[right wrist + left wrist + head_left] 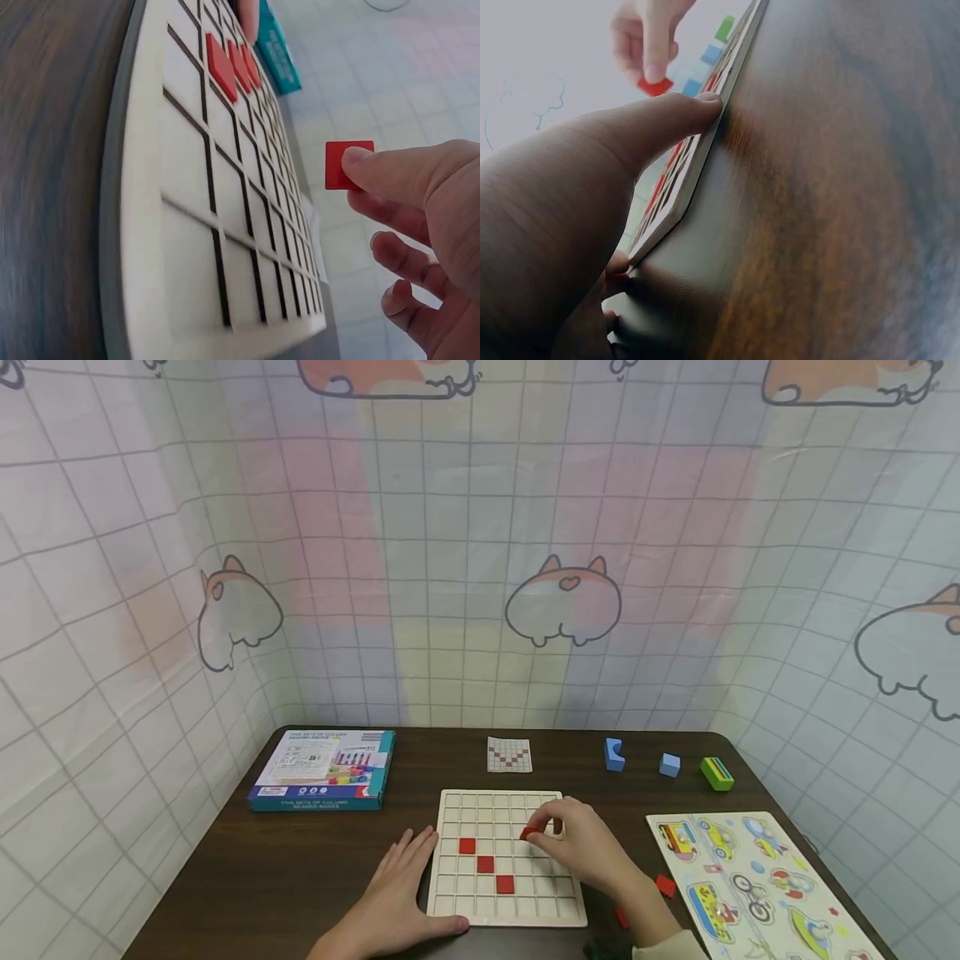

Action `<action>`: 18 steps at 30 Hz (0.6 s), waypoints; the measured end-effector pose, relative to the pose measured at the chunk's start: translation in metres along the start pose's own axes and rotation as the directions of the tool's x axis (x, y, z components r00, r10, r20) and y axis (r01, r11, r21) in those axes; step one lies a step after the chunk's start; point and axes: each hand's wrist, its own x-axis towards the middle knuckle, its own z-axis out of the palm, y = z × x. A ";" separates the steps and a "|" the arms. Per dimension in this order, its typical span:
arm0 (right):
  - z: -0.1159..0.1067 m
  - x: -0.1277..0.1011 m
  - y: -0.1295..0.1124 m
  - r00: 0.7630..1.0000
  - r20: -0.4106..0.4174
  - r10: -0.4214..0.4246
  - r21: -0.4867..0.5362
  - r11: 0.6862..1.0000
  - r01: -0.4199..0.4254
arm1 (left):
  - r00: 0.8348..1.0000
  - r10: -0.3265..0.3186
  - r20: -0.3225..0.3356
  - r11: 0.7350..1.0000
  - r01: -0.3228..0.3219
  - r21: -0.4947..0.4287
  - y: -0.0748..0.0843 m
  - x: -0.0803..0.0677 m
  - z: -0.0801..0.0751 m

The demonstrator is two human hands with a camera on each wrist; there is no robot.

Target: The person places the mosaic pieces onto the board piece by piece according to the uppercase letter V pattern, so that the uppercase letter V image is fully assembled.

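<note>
1. Both hands are at the grid board (507, 860): the right hand (581, 843) pinches a red square tile (528, 833) between thumb and fingertip, just above the board's upper right cells.
2. Left hand (397, 893) lies flat on the worktop (300, 868), fingers straight, pressed against the board's left edge and holding nothing.
3. Three red tiles (485, 863) already sit in the grid, stepping diagonally down to the right.
4. Loose red tiles (664, 885) lie on the worktop just right of the board, beside a vehicle puzzle (750, 877).
5. Farther back rest a pattern card (509, 754), two blue blocks (614, 754), a green block (716, 772), and a teal box (324, 768) at the left.
</note>
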 end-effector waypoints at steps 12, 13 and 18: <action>0.032 0.023 -0.015 0.995 0.013 -0.099 0.065 0.993 0.098 | 1.000 0.005 -0.006 1.000 -0.005 0.011 -0.002 0.001 0.001; 0.034 0.024 -0.017 0.995 0.017 -0.097 0.073 0.993 0.096 | 1.000 0.006 -0.006 1.000 -0.006 0.012 -0.002 0.001 0.001; 0.041 0.033 -0.024 0.996 0.021 -0.090 0.094 0.992 0.087 | 1.000 -0.003 0.002 1.000 0.003 0.006 -0.001 0.001 0.000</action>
